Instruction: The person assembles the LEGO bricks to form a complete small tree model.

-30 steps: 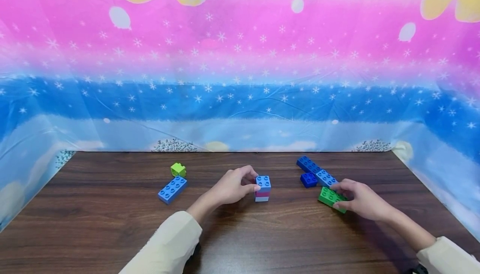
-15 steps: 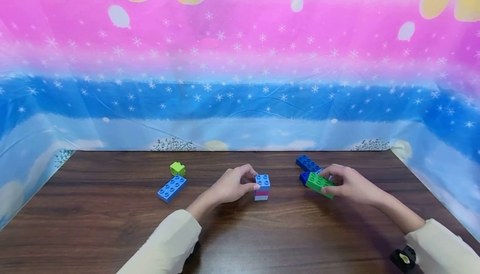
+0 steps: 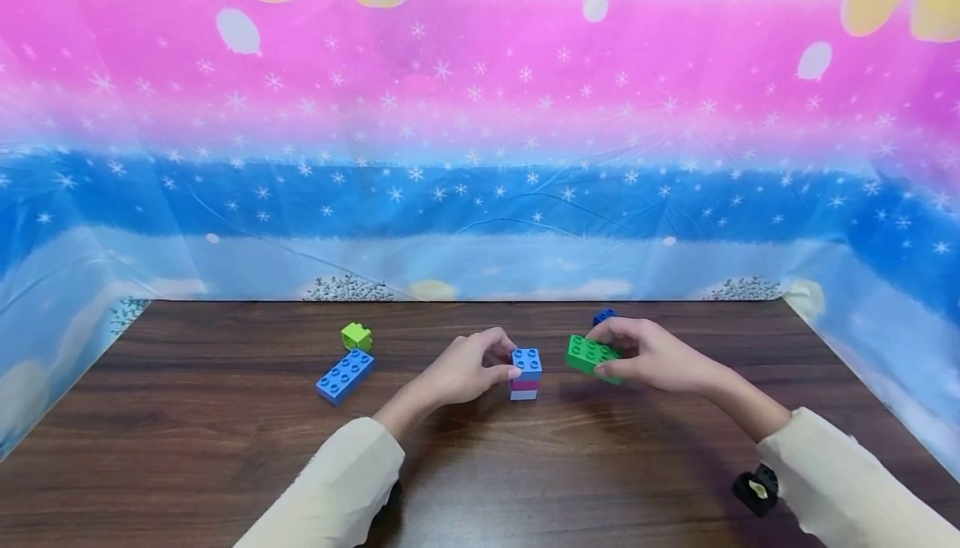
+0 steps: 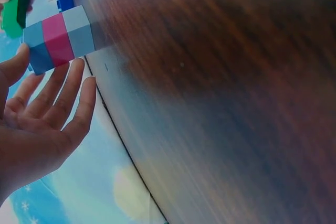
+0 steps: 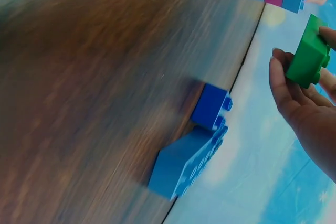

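My left hand (image 3: 468,371) pinches a small stack of toy building bricks (image 3: 525,374) between thumb and fingers, at the middle of the table. The stack (image 4: 59,40) is light blue on top, pink in the middle and pale blue at the bottom. My right hand (image 3: 652,356) holds a green building brick (image 3: 588,354), studs up, just right of the stack. The right wrist view shows that green brick (image 5: 310,56) raised off the table, thumb on one side and fingers on the other.
On the left lie a blue brick (image 3: 345,376) and a lime green brick (image 3: 357,336). Behind my right hand a dark blue brick (image 3: 603,317) partly shows. A small dark blue brick (image 5: 210,106) and a light blue brick (image 5: 184,163) lie nearby. A patterned cloth (image 3: 480,198) hangs behind the table.
My right hand has lifted the green brick from beside the blue bricks and carried it left toward the stack. My left hand stays at the stack.
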`<state>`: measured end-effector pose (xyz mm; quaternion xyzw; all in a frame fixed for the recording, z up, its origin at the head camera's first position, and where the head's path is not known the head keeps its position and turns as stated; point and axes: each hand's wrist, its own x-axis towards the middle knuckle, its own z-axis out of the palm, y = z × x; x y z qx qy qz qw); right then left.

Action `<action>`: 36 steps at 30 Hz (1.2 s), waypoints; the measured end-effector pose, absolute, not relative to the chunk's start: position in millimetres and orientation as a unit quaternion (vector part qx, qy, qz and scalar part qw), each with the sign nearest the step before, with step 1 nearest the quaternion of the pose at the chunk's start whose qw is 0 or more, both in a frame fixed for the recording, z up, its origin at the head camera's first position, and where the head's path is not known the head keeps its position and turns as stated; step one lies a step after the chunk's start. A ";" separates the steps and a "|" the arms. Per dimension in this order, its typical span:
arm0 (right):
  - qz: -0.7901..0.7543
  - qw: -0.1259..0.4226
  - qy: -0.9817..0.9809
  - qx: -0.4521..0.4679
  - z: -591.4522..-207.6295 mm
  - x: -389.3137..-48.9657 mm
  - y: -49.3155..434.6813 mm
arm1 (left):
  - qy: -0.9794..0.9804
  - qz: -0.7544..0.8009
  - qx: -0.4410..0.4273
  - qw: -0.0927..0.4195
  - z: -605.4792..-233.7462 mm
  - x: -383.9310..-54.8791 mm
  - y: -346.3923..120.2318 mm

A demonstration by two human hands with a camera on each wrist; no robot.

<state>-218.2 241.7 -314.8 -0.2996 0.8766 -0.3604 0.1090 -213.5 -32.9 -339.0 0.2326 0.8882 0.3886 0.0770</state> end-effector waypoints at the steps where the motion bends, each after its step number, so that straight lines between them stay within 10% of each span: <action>1: -0.362 0.109 0.875 -0.303 -314.5 -219.3 239.2 | 0.888 0.389 0.234 0.077 -339.0 -213.5 -32.9; 36: -0.361 0.147 0.848 -0.359 -312.1 -235.6 201.3 | 0.883 0.392 0.245 0.078 -337.6 -213.7 -34.0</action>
